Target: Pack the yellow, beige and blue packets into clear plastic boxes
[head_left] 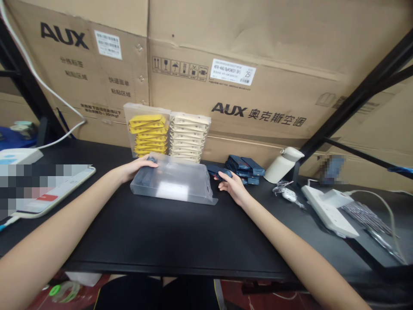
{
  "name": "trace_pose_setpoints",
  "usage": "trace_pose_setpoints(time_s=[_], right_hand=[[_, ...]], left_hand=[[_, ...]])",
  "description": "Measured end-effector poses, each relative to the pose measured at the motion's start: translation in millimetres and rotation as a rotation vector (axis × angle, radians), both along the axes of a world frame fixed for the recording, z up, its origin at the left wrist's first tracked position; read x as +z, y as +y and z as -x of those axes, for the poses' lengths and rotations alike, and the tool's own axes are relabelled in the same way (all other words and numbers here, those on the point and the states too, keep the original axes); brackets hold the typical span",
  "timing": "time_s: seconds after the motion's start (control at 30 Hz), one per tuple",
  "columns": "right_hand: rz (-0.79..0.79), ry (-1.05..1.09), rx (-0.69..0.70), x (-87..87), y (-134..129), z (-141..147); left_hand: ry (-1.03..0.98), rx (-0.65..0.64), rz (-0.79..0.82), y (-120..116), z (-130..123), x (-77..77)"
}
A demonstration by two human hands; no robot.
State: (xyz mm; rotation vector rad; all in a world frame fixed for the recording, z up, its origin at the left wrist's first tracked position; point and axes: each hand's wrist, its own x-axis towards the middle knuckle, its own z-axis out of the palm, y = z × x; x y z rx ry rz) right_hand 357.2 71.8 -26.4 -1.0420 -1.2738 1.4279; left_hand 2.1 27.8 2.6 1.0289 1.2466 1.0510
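Note:
A clear plastic box lies on its side on the black table, its open end facing right. My left hand grips its left end, with fingers over the top edge. Through the plastic, dark blue packaging shows at that end, beneath my fingers. Just off the opening, my right hand pinches a dark blue packet. Behind that hand lies a loose pile of dark blue packets. Two upright clear boxes stand at the back, one filled with yellow packets, the other with cream packets.
A white bottle leans at the back right, near a power strip and a bundle of pens. On the left lies a phone on a cable. Large cardboard cartons form the back wall, beside black metal struts.

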Motion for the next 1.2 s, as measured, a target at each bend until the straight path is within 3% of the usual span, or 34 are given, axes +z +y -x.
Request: trace_pose_setpoints(time_s=[1.2], right_hand=[[-0.037,-0.117,0.013,-3.1,-0.8,4.0]], left_hand=[[0.033,0.036,0.009,2.4,1.3,-4.9]])
